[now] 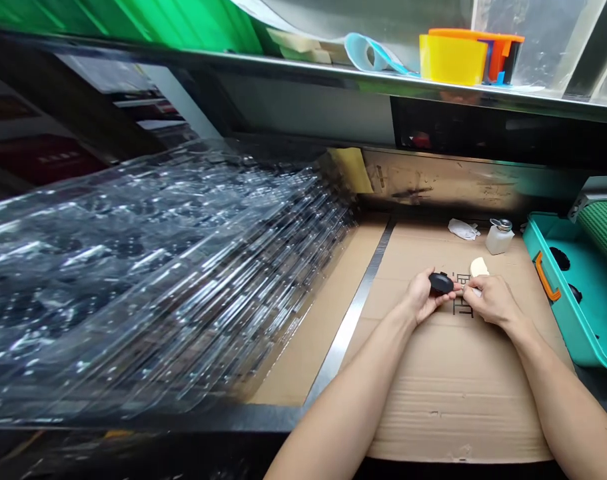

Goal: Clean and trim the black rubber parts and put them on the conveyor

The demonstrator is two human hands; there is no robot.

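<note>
Between the thumb and fingers of my left hand [424, 301] is a small black oval plastic part [441, 283], held above the cardboard sheet [433, 393]. Close by on its right, my right hand [493, 300] is closed in a pinch around something small and whitish, too small to name. Its fingertips nearly meet the left fingertips. Just beyond the right hand a cream-coloured pad [479, 267] shows, partly hidden by the fingers.
Stacked clear plastic trays [183, 267] fill the left side. Behind my hands are a white pump bottle [500, 237] and a crumpled white cloth [464, 229]. On the right stands a teal bin [566, 320] with black parts beside a green conveyor belt [606, 227]. A shelf [303, 70] runs overhead.
</note>
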